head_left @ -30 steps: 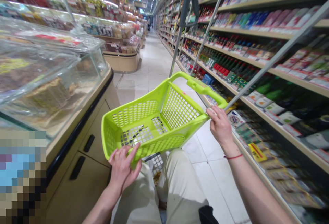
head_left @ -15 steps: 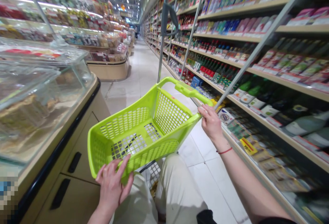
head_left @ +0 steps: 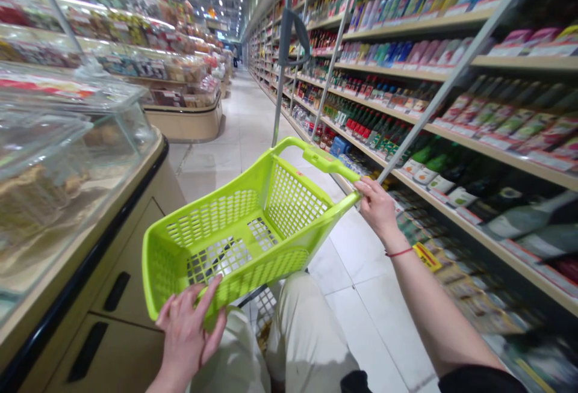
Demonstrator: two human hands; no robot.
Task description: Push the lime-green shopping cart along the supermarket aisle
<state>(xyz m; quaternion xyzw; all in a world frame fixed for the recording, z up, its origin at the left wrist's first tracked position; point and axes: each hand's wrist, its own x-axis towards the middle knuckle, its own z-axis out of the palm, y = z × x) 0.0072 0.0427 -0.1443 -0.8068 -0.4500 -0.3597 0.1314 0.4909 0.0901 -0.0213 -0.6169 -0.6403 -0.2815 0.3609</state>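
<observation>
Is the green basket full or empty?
Empty: inside the green basket, you can see its bare floor, with nothing lying on it.

Shopping basket [head_left: 253, 247] between display case [head_left: 97, 200], left, and bottle shelves [head_left: 506, 156], right; left hand [head_left: 189, 327] on rim [head_left: 271, 251], right hand [head_left: 378, 207] by handle [head_left: 321, 160].

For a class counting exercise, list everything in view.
Cart: one, lime green, centre
Counter: one, beige, left
Counter handles: two, black, left
Packaged goods: many, multicoloured, upper left
Shelving: one run, beige, right
Shelf goods: many, multicoloured, right
Posts: several, grey, right
Sign: one, yellow, lower right
Tiles: many, white, floor
Distant person: one, dark, aisle
Trousers: one pair, pale, bottom
Wristband: one, red, right wrist
Left grip: one, bare, cart's near rim
Right grip: one, bare, cart's handle corner
</observation>
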